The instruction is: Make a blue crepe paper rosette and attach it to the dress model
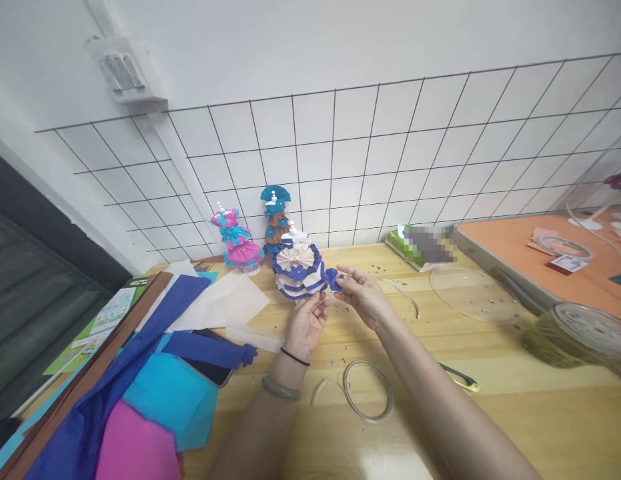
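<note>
A blue and white paper doll dress (297,270) stands on the wooden table (490,400). My left hand (305,323) grips its lower edge from below, fingers closed on the skirt. My right hand (363,293) pinches a small blue paper flower (332,278) against the dress's right side. Behind the dress stand a pink and blue paper dress (236,243) and a teal and brown paper dress (275,217), both against the wall.
Sheets of blue, cyan, pink and cream crepe paper (155,380) lie at the left. A tape ring (367,390) lies near my forearms. A clear round lid (473,293), a green packet (415,247), an orange board (540,250) and scissors (460,379) are at the right.
</note>
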Motion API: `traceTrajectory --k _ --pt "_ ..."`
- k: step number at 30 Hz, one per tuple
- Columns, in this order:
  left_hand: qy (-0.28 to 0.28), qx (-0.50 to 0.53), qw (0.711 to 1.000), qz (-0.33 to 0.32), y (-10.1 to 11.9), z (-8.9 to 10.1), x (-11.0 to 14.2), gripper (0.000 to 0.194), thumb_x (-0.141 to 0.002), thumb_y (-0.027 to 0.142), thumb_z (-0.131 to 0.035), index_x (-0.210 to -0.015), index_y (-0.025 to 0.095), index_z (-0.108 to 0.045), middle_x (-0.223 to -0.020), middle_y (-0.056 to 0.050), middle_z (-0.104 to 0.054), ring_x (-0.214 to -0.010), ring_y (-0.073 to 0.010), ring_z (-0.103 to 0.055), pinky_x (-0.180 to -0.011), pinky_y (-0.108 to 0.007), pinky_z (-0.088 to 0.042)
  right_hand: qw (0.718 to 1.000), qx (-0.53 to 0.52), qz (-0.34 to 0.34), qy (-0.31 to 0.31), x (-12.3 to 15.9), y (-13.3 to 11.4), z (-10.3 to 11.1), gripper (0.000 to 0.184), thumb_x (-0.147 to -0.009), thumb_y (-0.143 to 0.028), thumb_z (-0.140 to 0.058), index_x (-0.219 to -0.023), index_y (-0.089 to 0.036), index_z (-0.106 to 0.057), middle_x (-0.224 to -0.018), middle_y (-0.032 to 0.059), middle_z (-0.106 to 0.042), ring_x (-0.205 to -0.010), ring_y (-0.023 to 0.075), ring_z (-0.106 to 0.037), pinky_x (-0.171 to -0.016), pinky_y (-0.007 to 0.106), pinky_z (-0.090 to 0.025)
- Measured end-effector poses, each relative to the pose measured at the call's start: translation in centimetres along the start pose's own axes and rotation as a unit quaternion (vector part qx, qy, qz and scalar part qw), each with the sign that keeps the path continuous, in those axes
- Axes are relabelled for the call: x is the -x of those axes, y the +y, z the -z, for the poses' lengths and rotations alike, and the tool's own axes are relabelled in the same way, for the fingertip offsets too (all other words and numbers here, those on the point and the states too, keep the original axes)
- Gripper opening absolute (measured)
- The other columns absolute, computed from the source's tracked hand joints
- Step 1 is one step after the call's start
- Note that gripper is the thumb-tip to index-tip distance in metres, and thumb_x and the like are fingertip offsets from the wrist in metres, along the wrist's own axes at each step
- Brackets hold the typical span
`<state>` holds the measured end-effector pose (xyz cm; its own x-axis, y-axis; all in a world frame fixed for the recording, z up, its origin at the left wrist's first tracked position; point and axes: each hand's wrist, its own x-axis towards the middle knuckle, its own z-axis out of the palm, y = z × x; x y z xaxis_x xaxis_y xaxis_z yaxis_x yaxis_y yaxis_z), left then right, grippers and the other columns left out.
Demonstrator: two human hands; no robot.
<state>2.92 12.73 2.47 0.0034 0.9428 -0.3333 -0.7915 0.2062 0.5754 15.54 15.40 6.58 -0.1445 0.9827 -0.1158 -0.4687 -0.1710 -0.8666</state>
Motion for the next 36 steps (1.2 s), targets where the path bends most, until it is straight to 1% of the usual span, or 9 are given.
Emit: traceTrajectory --k 7,11,15,17,20,23,25,31,36 --pt "0.004 0.008 1.000 0.010 -0.1 0.1 0.0 0.012 -0.065 0.012 -0.066 -0.073 0.014 -0.056 -0.074 -0.003 -0.062 -0.062 -0.0092 -0.059 -0.050 -0.017 -0.041 1.000 -0.017 -0.001 -0.009 0.0 -0.1 0.0 0.036 -0.057 -0.015 -0.072 -0.091 -0.020 -0.059 -0.073 -0.0027 -0.064 -0.059 0.0072 -0.058 -0.058 0.020 -0.050" --pt "0.019 0.015 1.000 0.011 -0.4 -0.2 0.3 0.012 -0.066 0.015 -0.065 -0.073 0.014 -0.055 -0.069 -0.001 -0.059 -0.056 -0.0076 -0.056 -0.050 -0.017 -0.041 1.000 -0.026 -0.002 -0.011 -0.1 0.1 0.2 0.037 -0.058 -0.014 -0.072 -0.092 -0.020 -0.059 -0.074 -0.0022 -0.064 -0.060 0.0076 -0.058 -0.060 0.020 -0.050" --pt "0.042 0.017 0.999 0.016 -1.0 -0.9 0.9 0.012 -0.067 0.020 -0.063 -0.071 0.013 -0.054 -0.061 0.000 -0.056 -0.049 -0.0069 -0.053 -0.044 -0.017 -0.037 0.999 -0.032 -0.006 -0.012 -0.1 0.1 0.2 0.036 -0.059 -0.015 -0.071 -0.093 -0.020 -0.059 -0.076 -0.0011 -0.065 -0.059 0.0084 -0.059 -0.060 0.022 -0.051" --pt "0.057 0.017 0.998 0.007 -1.4 -1.3 1.4 0.014 -0.068 0.023 -0.063 -0.068 0.013 -0.053 -0.056 0.001 -0.054 -0.046 -0.0060 -0.050 -0.042 -0.016 -0.035 0.999 -0.041 -0.010 -0.013 0.0 0.0 0.2 0.034 -0.061 -0.015 -0.071 -0.092 -0.019 -0.058 -0.076 -0.0006 -0.066 -0.060 0.0090 -0.060 -0.061 0.024 -0.051" --pt "0.066 0.017 0.997 -0.031 -1.4 -2.0 2.0 0.015 -0.067 0.024 -0.063 -0.067 0.013 -0.053 -0.054 0.002 -0.053 -0.045 -0.0048 -0.049 -0.042 -0.015 -0.033 0.998 -0.056 -0.021 -0.017 0.0 -0.1 0.2 0.032 -0.062 -0.015 -0.070 -0.091 -0.019 -0.058 -0.077 0.0004 -0.066 -0.064 0.0109 -0.062 -0.063 0.024 -0.051" --pt "0.054 0.017 0.996 -0.069 -1.0 -2.3 2.3 0.015 -0.065 0.023 -0.065 -0.073 0.014 -0.056 -0.055 0.003 -0.054 -0.045 -0.0040 -0.048 -0.043 -0.015 -0.032 0.997 -0.063 -0.033 -0.015 -0.2 0.0 0.3 0.031 -0.063 -0.014 -0.069 -0.091 -0.020 -0.057 -0.080 0.0012 -0.067 -0.070 0.0135 -0.064 -0.065 0.025 -0.051" --pt "0.045 0.017 0.996 -0.078 -0.7 -2.2 2.3 0.017 -0.064 0.021 -0.066 -0.077 0.014 -0.058 -0.058 0.003 -0.055 -0.047 -0.0041 -0.049 -0.044 -0.015 -0.033 0.997 -0.062 -0.044 -0.010 -0.3 0.1 0.3 0.029 -0.064 -0.014 -0.068 -0.090 -0.020 -0.057 -0.079 0.0013 -0.068 -0.070 0.0141 -0.065 -0.065 0.026 -0.052" --pt "0.033 0.015 0.996 -0.082 -0.2 -1.8 1.9 0.018 -0.065 0.017 -0.065 -0.081 0.013 -0.059 -0.072 -0.002 -0.062 -0.057 -0.0067 -0.056 -0.049 -0.015 -0.038 0.995 -0.075 -0.065 -0.010 -0.3 0.4 0.1 0.027 -0.065 -0.011 -0.066 -0.087 -0.021 -0.054 -0.073 -0.0001 -0.067 -0.070 0.0152 -0.066 -0.066 0.028 -0.052" --pt "0.027 0.014 0.996 -0.078 0.2 -1.9 1.9 0.016 -0.064 0.016 -0.066 -0.080 0.014 -0.060 -0.075 -0.002 -0.064 -0.058 -0.0060 -0.057 -0.047 -0.014 -0.037 0.992 -0.092 -0.080 -0.033 -0.4 0.6 0.1 0.026 -0.067 -0.009 -0.062 -0.088 -0.020 -0.053 -0.079 0.0023 -0.067 -0.072 0.0173 -0.066 -0.069 0.033 -0.052"
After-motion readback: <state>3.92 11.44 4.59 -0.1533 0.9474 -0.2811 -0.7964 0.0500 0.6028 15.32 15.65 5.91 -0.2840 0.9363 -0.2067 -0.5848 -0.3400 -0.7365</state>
